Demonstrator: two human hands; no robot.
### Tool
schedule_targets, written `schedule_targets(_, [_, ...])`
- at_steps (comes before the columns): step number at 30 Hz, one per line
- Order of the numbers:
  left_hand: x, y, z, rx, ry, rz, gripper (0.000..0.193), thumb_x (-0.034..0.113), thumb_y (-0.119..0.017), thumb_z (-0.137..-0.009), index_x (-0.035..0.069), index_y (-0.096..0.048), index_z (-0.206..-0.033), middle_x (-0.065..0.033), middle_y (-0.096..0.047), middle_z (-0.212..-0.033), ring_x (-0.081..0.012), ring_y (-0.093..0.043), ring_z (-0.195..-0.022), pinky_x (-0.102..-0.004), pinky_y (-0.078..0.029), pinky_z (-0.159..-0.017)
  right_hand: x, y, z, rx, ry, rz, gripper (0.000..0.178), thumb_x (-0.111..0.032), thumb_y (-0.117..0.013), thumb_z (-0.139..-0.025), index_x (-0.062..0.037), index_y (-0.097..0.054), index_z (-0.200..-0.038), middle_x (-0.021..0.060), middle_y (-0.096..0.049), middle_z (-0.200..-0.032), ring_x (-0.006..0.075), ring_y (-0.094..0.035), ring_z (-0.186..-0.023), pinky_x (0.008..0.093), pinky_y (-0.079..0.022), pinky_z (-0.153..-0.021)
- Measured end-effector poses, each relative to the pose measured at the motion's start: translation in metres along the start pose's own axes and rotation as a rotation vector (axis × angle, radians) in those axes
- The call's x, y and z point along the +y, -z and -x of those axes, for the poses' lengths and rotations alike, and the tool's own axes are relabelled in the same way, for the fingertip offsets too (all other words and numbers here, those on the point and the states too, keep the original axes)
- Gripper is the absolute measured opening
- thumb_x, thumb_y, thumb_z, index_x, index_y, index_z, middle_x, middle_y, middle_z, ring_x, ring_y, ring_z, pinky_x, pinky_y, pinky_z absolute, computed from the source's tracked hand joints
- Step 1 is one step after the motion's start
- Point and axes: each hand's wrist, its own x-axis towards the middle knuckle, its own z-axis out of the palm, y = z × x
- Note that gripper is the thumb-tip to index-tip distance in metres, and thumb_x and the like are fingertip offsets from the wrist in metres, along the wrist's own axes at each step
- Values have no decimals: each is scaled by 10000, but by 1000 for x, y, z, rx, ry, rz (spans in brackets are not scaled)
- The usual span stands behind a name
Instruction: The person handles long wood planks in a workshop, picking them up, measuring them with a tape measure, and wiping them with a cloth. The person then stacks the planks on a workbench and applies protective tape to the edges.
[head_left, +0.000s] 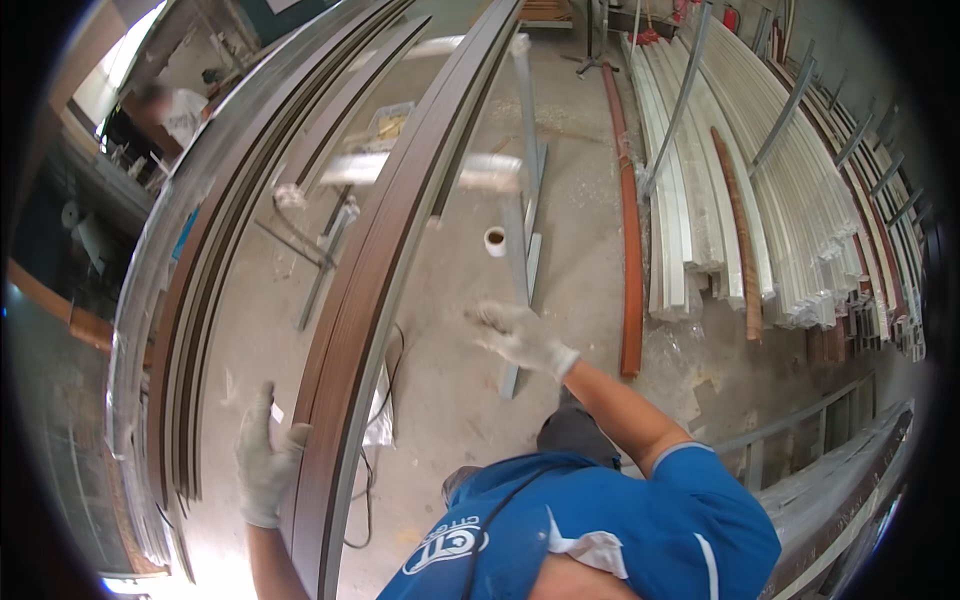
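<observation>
A long brown wood-grain profile (345, 300) runs away from me across stands, with a pale strip along its right side. My left hand (268, 460), in a white work glove, is beside the profile's near left edge. Its fingers stretch forward and its thumb is at the edge; whether it touches I cannot tell. My right hand (520, 335), also gloved, hangs in the air to the right of the profile. Its fingers point left, somewhat blurred, and nothing is in them.
More brown profiles (190, 330) lie to the left. A white roll (495, 241) stands on the floor near a metal stand (535, 200). Rightward lie a reddish-brown bar (628, 250) and stacked white profiles (720, 170) between metal posts. A cable (368, 500) trails below the profile. Another person (180, 112) is at far left.
</observation>
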Motion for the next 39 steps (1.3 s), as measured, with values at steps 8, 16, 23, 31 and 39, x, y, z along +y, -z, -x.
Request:
schedule_targets(8, [168, -119, -143, 303, -320, -489, 1056, 729, -703, -733, 42, -441, -1491, -246, -494, -1433, -439, -505, -1259, -534, -414, -1053, 59, 197, 10, 243, -100, 79, 366, -260, -680, -971, -46, -654, -1267, 183, -722, -1149, 259, -721, -1036, 359, -555, -913])
schedule_targets(16, [164, -167, -248, 246, 47, -618, 1106, 576, -853, -624, 70, -432, -1513, -198, -559, -1310, -362, -547, -1124, -484, -457, -981, 68, 297, -70, 250, -140, 185, 358, -266, -692, -954, -52, -667, -1239, 153, -739, -1080, 260, -729, -969, 350, -564, -844])
schedule_targets(23, [207, -187, -322, 360, 167, -711, 1045, 511, -884, -604, 66, -487, -1462, -132, -555, -1155, -317, -540, -1051, -465, -435, -940, 24, 359, -271, -25, 336, 573, 461, -345, -730, -910, -121, -633, -1301, 136, -707, -1098, 308, -707, -925, 395, -568, -820])
schedule_targets(31, [237, -192, -384, 220, 146, -764, 911, 299, -857, -603, 43, -529, -1414, -153, -569, -1151, -296, -544, -975, -439, -451, -863, -28, 403, -466, -28, 921, 1087, 739, -320, -856, -707, -173, -580, -1377, 107, -592, -1339, 295, -578, -1243, 454, -512, -1016])
schedule_targets(39, [243, -182, -397, 126, 234, -617, 799, 187, -755, -581, -3, -545, -1328, -169, -612, -1088, -336, -598, -922, -452, -499, -835, -41, 459, -623, -466, 985, 1236, 796, -191, -866, -606, -178, -588, -1352, 72, -595, -1368, 293, -574, -1270, 465, -437, -1131])
